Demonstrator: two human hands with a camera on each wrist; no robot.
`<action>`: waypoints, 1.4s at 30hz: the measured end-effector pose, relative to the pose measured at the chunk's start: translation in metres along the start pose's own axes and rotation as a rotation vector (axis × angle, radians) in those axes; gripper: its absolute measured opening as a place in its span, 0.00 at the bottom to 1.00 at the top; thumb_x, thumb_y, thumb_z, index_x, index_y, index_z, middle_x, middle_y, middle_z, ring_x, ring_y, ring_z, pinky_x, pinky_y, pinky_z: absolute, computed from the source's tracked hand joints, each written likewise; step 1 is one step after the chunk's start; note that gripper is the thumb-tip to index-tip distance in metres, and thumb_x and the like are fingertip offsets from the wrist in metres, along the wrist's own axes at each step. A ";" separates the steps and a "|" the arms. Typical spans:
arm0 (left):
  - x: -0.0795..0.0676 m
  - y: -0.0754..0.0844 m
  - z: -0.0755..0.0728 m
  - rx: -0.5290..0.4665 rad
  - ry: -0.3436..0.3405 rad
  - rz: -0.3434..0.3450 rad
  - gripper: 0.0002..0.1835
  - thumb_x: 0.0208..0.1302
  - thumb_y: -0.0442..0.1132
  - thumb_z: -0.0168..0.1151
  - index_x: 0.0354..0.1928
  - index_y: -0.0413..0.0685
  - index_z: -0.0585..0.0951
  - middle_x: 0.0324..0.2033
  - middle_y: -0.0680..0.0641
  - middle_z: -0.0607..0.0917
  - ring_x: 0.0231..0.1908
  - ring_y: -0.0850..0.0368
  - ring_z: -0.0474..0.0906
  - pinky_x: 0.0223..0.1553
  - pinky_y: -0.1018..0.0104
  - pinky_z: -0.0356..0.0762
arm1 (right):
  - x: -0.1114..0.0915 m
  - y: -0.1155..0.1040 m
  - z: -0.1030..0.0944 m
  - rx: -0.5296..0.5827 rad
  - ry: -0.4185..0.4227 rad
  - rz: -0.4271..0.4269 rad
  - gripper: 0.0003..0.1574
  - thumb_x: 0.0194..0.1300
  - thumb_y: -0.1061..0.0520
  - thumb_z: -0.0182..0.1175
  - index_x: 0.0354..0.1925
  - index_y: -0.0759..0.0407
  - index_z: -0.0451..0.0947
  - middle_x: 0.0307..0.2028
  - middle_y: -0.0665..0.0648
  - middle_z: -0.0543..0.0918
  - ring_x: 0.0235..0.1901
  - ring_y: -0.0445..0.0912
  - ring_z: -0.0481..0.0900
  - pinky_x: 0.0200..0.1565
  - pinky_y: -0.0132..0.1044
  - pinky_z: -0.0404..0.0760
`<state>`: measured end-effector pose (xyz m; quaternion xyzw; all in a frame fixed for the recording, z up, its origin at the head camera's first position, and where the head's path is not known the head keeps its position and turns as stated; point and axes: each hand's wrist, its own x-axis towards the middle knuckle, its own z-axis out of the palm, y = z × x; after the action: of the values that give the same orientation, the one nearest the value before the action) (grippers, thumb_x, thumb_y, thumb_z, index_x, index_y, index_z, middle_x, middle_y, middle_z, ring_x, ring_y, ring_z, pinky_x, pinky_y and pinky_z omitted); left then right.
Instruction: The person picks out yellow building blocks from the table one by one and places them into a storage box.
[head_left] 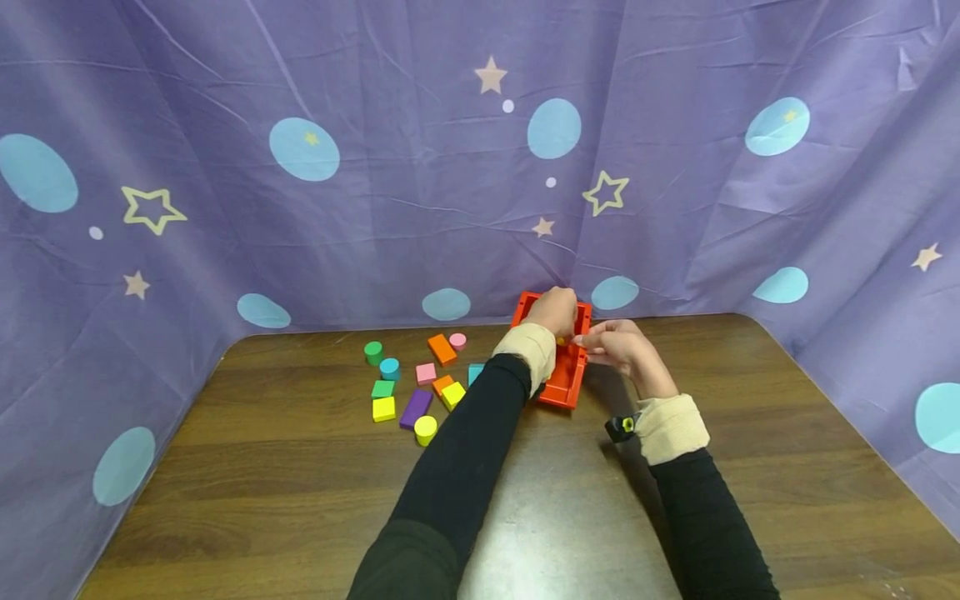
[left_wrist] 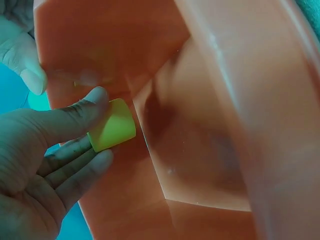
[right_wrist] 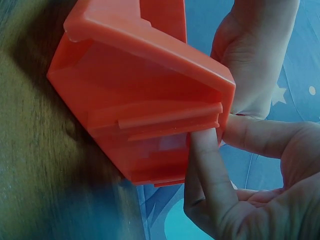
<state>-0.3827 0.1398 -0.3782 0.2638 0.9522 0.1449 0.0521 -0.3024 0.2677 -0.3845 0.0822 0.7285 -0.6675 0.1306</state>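
Note:
Over the far part of a red plastic bin (head_left: pixel 561 390), my left hand (head_left: pixel 553 312) reaches in with the wrist bent down. Its thumb and fingers pinch a yellow cylinder block (left_wrist: pixel 114 126), held in front of the bin's inner wall in the left wrist view. My right hand (head_left: pixel 621 348) is at the bin's right side. In the right wrist view, the right hand (right_wrist: pixel 265 185) grips the edge of the bin's wall between thumb and fingers, right by a moulded ridge.
Left of the bin, several coloured blocks lie on the wooden table (head_left: pixel 247 467), among them a purple block (head_left: pixel 416 408), a yellow cylinder (head_left: pixel 425 430), an orange block (head_left: pixel 442 349) and a green cylinder (head_left: pixel 373 353). A purple patterned curtain (head_left: pixel 420 183) hangs behind the table.

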 end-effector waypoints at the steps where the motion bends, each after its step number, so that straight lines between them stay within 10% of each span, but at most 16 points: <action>1: 0.000 0.001 0.000 -0.002 -0.003 0.000 0.14 0.62 0.31 0.70 0.21 0.47 0.77 0.18 0.53 0.72 0.24 0.59 0.70 0.28 0.70 0.70 | 0.000 0.000 0.000 -0.002 0.000 0.000 0.04 0.70 0.71 0.54 0.42 0.68 0.69 0.27 0.46 0.85 0.29 0.36 0.82 0.35 0.27 0.84; 42: -0.001 -0.006 0.023 -0.038 -0.064 -0.005 0.06 0.56 0.29 0.74 0.35 0.46 0.89 0.33 0.50 0.89 0.29 0.60 0.70 0.30 0.71 0.71 | -0.002 0.002 -0.002 -0.055 -0.008 -0.026 0.06 0.68 0.73 0.53 0.44 0.73 0.72 0.28 0.48 0.82 0.29 0.36 0.80 0.38 0.29 0.84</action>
<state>-0.3810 0.1396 -0.4017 0.2649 0.9477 0.1543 0.0881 -0.3002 0.2700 -0.3857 0.0662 0.7472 -0.6490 0.1271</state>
